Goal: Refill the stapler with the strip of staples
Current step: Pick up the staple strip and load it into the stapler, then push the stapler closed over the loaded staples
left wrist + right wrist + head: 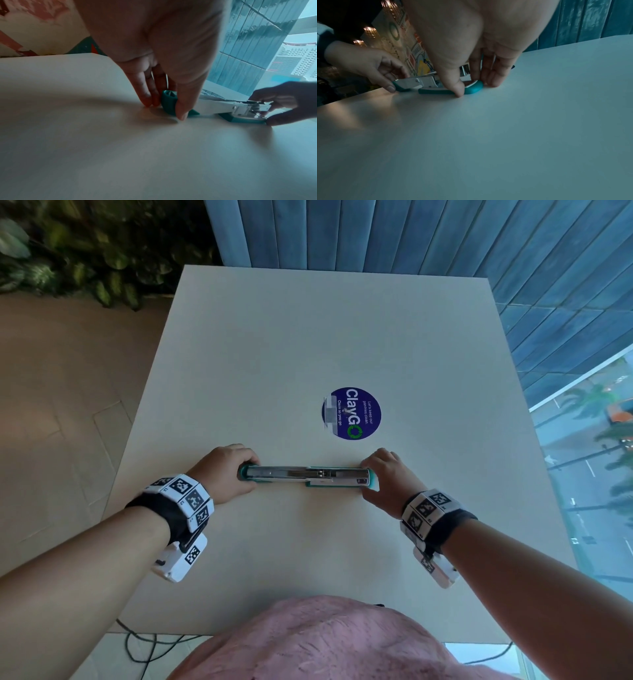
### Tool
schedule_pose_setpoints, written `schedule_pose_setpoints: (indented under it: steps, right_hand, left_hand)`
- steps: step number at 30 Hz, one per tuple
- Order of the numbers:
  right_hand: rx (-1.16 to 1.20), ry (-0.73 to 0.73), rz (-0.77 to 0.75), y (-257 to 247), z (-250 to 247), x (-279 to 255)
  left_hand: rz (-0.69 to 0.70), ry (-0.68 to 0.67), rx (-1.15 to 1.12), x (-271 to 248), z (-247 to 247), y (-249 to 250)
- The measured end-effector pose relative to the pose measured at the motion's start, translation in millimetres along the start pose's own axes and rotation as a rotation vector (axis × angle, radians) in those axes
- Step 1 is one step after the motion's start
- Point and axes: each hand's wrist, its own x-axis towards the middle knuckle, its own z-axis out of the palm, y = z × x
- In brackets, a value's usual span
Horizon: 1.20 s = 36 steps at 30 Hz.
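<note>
The stapler (308, 475) lies swung fully open and flat across the middle of the head view, its metal magazine channel facing up; whether staples sit in that channel cannot be told. The left hand (227, 470) pinches the teal end at the picture's left, thumb on the near side and fingers on the far side, tips touching the table (308, 337). The right hand (388, 474) pinches the teal base end at the right the same way. The white table carries a round blue sticker (351, 413) just above the stapler. Blue panelled wall (445, 237) fills the upper right, leafy plants (85, 248) the upper left
</note>
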Motion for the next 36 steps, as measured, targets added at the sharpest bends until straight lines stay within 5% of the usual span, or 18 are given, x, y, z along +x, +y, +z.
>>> schedule_pose_setpoints:
  steps: [8, 19, 36]
  right_hand:
    - [-0.002, -0.059, 0.022, 2, -2, 5]
    - [0.026, -0.054, 0.028, 3, -2, 10]
    - [0.040, -0.035, -0.022, 8, -1, 7]
  left_hand:
    - [0.042, 0.132, -0.244, -9, -22, 25]
    - [0.373, 0.002, -0.185, 30, 16, 114]
    - [0.342, -0.104, -0.012, 48, 46, 124]
